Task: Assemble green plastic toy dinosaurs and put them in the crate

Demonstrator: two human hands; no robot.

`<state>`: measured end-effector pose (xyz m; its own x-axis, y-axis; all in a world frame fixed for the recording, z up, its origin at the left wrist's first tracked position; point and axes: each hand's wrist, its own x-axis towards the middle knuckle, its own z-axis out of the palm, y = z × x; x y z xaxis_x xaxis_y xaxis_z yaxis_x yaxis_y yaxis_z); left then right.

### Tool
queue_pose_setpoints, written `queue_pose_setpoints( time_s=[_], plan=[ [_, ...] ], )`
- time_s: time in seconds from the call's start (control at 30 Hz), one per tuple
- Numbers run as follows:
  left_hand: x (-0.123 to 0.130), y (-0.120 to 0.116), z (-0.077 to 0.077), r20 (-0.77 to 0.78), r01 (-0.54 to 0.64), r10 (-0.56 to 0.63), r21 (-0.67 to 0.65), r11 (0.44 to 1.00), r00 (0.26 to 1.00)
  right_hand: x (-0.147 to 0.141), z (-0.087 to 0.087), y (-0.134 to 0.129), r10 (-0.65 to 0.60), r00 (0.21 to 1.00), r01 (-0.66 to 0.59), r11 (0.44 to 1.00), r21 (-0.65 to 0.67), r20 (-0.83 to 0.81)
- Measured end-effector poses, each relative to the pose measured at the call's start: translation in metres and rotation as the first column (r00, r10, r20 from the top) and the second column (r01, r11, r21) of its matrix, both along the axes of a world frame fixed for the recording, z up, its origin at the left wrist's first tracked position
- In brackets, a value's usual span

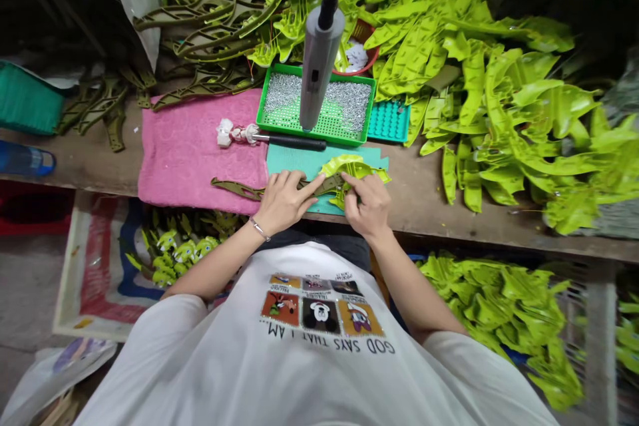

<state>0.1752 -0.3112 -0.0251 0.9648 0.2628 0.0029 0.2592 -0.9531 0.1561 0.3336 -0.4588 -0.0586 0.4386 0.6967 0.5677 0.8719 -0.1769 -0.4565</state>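
We've got L hand (284, 202) closed narrow on a dark olive plastic frond (238, 189), fingers (299, 181) across its stem, w/ a metal bracelet (258, 229) on the wrist. R hand (367, 205) is narrow too, pinching a lime-green plastic leaf (355, 170) where it meets the frond. The two pieces touch btwn our hands; can't tell if they're fastened. Both are held just above a teal foam mat (324, 161), on a wooden bench (414, 196).

Just past the hands: a green plastic tray (294, 67) of silver screws (349, 103), w/ a grey electric screwdriver (319, 60) hanging over it. Next to the tray, toward R hand, is a teal pegged tray (389, 121); behind it, a red bowl (367, 46).

Left of L hand: a pink towel (194, 153), w/ a black-handled tool (289, 142) lying on it, white cloth (229, 133) at one end.

Far R of R hand: big heap of lime-green leaves (499, 113). Beyond L hand: pile of olive fronds (214, 20). Below bench, near L elbow: yellow-green plastic parts (180, 246); near R elbow: more lime-green leaves (494, 306). Our white printed T-shirt (319, 306) fills the bottom of the view.
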Motion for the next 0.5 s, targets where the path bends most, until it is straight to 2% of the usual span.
queue_pose_setpoints(
  time_s=[0.2, 0.5],
  plan=[
    [0.003, 0.003, 0.003, -0.06, 0.053, -0.055, -0.029, 0.998, 0.997, 0.002, -0.004, -0.004, 0.053, 0.997, -0.055, 0.997, 0.044, 0.054],
    [0.009, -0.001, 0.031, -0.179, 0.021, -0.028, -0.045, 0.999, 0.983, 0.003, -0.009, -0.007, 0.088, 0.994, -0.086, 0.996, -0.03, 0.071]
  ],
)
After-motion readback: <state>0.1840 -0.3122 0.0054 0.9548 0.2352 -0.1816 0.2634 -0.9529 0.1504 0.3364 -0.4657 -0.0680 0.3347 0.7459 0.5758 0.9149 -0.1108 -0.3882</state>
